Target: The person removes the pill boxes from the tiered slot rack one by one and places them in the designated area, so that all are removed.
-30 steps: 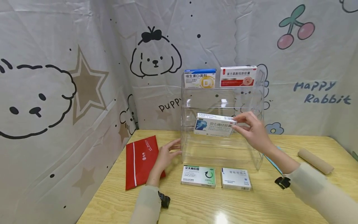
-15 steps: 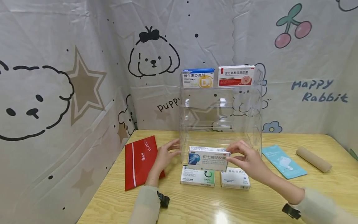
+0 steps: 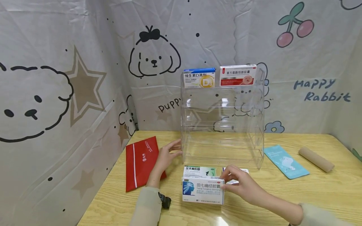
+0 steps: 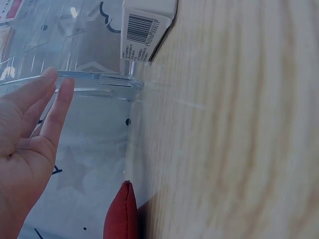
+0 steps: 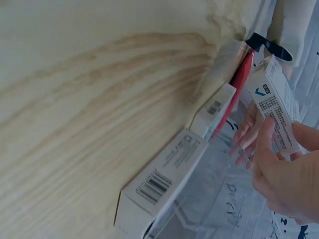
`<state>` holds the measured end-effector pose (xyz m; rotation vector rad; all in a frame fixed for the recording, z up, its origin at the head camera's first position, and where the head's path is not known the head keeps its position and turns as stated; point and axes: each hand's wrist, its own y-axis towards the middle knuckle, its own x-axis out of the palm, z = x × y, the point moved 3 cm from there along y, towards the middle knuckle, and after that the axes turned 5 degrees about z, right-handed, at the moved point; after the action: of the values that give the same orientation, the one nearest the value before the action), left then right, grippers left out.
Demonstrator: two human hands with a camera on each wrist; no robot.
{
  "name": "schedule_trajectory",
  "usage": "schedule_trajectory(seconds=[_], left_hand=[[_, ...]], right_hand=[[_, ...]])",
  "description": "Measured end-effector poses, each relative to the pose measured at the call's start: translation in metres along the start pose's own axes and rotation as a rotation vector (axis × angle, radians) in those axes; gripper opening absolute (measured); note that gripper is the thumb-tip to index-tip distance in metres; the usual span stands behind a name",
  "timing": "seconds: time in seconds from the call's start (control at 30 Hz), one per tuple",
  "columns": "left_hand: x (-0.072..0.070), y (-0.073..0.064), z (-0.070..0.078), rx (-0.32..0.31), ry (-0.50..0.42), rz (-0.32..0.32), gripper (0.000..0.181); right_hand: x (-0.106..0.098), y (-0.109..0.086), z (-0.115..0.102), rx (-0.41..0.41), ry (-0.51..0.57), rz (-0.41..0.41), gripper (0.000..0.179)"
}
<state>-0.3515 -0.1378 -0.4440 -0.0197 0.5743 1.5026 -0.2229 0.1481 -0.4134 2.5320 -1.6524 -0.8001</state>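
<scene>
My right hand [image 3: 244, 186] pinches the right end of a white medicine box [image 3: 202, 192] with a blue head picture. The box is held upright over the front of the table, its barcoded end facing the right wrist view. Behind it lie a green-and-white medicine box [image 3: 195, 171], partly covered, and a white medicine box [image 5: 162, 181], mostly hidden by my hand in the head view. My left hand [image 3: 165, 158] has its fingers extended, fingertips at the left side of a clear acrylic display rack [image 3: 220, 160].
On the rack's top tier stand a blue-and-white vitamin D box [image 3: 199, 78] and a red-and-white medicine box [image 3: 238, 76]. A red pouch [image 3: 141, 163] lies left of my left hand. At right are a turquoise packet [image 3: 287, 161] and a brown cardboard tube [image 3: 316, 159].
My right hand has brought the medicine box down and toward me, from in front of the rack's middle tiers to before the two lying boxes. My left hand has stayed at the rack.
</scene>
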Motion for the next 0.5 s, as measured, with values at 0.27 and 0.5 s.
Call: schedule_trajectory(seconds=[0.27,0.5], left_hand=[[-0.001,-0.001,-0.001,0.001,0.004,-0.003,0.054],[0.000,0.000,-0.001,-0.021,0.009,0.004,0.056]], right_hand=[[0.014,-0.001,0.008,0.085,-0.015,-0.053,0.019],[0.021,-0.001,0.015,0.071,-0.003,-0.079,0.020]])
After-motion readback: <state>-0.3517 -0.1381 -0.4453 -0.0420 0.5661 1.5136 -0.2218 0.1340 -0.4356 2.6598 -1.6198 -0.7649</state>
